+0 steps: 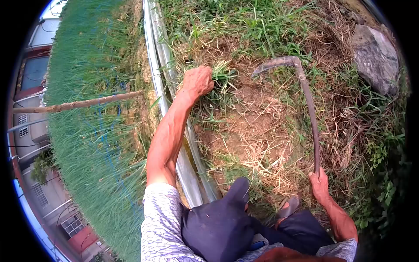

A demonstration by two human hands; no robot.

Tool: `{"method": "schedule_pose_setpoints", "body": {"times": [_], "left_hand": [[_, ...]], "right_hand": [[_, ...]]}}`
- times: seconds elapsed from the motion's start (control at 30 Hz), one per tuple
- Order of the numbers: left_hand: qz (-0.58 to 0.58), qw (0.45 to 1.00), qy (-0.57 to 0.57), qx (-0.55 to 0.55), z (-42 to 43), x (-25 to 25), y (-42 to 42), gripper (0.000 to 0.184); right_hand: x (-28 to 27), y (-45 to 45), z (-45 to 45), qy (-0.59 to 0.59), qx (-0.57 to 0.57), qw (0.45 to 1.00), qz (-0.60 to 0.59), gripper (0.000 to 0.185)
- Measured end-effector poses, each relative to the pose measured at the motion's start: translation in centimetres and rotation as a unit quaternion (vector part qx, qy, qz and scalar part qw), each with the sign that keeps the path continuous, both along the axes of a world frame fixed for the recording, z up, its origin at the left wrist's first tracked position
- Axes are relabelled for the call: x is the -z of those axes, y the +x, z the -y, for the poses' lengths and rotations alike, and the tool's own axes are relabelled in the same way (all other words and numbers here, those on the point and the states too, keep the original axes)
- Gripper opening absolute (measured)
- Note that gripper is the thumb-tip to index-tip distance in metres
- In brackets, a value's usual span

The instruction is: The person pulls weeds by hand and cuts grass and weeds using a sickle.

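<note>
My left hand (199,81) is closed round a tuft of green grass (223,77), whose blades stick out on the right of the fist, close to the plastic-covered strip. Low on the right, my right hand (319,183) grips the end of a long wooden handle. That handle belongs to a sickle (309,100), which runs upward from the hand. Its curved, worn blade (275,63) points left, over the ground, a short way right of the grass tuft and apart from it. Bare soil (257,109) with dry stalks lies below the blade.
Shiny plastic sheeting (187,174) runs lengthwise on the left. Past it stand tall thin green plants (87,144) and a wooden pole (83,104). A big grey rock (376,59) sits at the upper right. A sandalled foot (289,206) and dark-clothed knees are below.
</note>
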State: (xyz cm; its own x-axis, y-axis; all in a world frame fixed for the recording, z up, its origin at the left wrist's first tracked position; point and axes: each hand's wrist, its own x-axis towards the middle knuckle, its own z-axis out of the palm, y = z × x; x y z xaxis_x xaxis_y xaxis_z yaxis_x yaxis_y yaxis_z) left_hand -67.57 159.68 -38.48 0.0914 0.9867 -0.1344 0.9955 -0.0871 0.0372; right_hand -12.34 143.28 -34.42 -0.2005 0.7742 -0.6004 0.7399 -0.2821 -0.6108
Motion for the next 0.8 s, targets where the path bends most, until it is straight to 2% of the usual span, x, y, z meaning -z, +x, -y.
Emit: {"method": "schedule_pose_setpoints", "body": {"times": [0.03, 0.1, 0.23, 0.3, 0.33, 0.37, 0.4, 0.43, 0.5, 0.57, 0.6, 0.67, 0.7, 0.73, 0.8], "left_hand": [[0.015, 1.0, -0.008, -0.008, 0.5, -0.7, -0.7, 0.014], [0.015, 1.0, -0.025, -0.01, 1.2, -2.4, -1.4, 0.014], [-0.006, 0.996, -0.055, -0.074, 2.2, -3.5, -2.3, 0.018], [-0.008, 0.992, -0.077, -0.1, 2.3, -3.9, -1.9, 0.019], [0.014, 0.979, -0.146, -0.144, 2.3, -3.8, -1.7, 0.02], [0.041, 0.976, -0.166, -0.138, 3.2, -3.7, -1.5, 0.022], [0.038, 0.986, -0.161, -0.014, 5.0, -2.1, -2.0, 0.025], [0.173, 0.932, -0.27, -0.171, 5.6, -5.6, 1.3, 0.03], [0.261, 0.852, -0.444, -0.091, 8.7, -6.6, 5.7, 0.031], [0.251, 0.788, -0.558, 0.066, 11.2, -6.9, 9.8, 0.029], [0.255, 0.788, -0.558, 0.06, 10.8, -7.1, 10.4, 0.029], [0.248, 0.867, -0.427, 0.067, 10.3, -7.5, 11.1, 0.028], [0.244, 0.919, -0.309, 0.025, 9.8, -6.3, 10.1, 0.03], [0.203, 0.949, -0.236, -0.045, 8.4, -5.8, 9.1, 0.031], [0.132, 0.981, -0.079, -0.118, 4.8, -5.6, 6.7, 0.034]], "right_hand": [[-0.8, -2.2, -2.1, -0.064, 0.071, 0.994, -0.046, 0.027], [-1.5, -8.2, -6.8, -0.115, 0.151, 0.974, -0.125, 0.026], [-0.6, -19.2, -13.9, -0.093, 0.134, 0.968, -0.189, 0.032], [2.8, -20.7, -13.6, -0.017, 0.03, 0.992, -0.12, 0.037], [4.9, -19.1, -11.2, 0.038, -0.025, 0.995, -0.087, 0.041], [4.4, -17.5, -9.6, -0.05, -0.023, 0.998, -0.027, 0.041], [3.9, -15.5, -8.1, -0.054, -0.036, 0.998, 0.017, 0.04], [4.1, -12.3, -5.9, -0.03, -0.052, 0.998, 0.002, 0.036], [2.6, -6.0, -2.2, -0.106, -0.072, 0.992, 0.014, 0.029], [1.0, -2.3, -0.9, -0.12, -0.11, 0.986, 0.024, 0.027], [-0.1, -1.5, -1.0, -0.126, -0.095, 0.987, 0.016, 0.026], [-1.3, -1.9, -1.2, -0.121, -0.061, 0.991, 0.004, 0.026], [-1.2, -3.7, -2.8, -0.094, -0.043, 0.995, -0.003, 0.026], [-0.7, -5.7, -4.7, -0.075, -0.016, 0.997, -0.018, 0.027], [0.4, -10.6, -8.7, -0.064, 0.03, 0.997, -0.04, 0.031]]}}
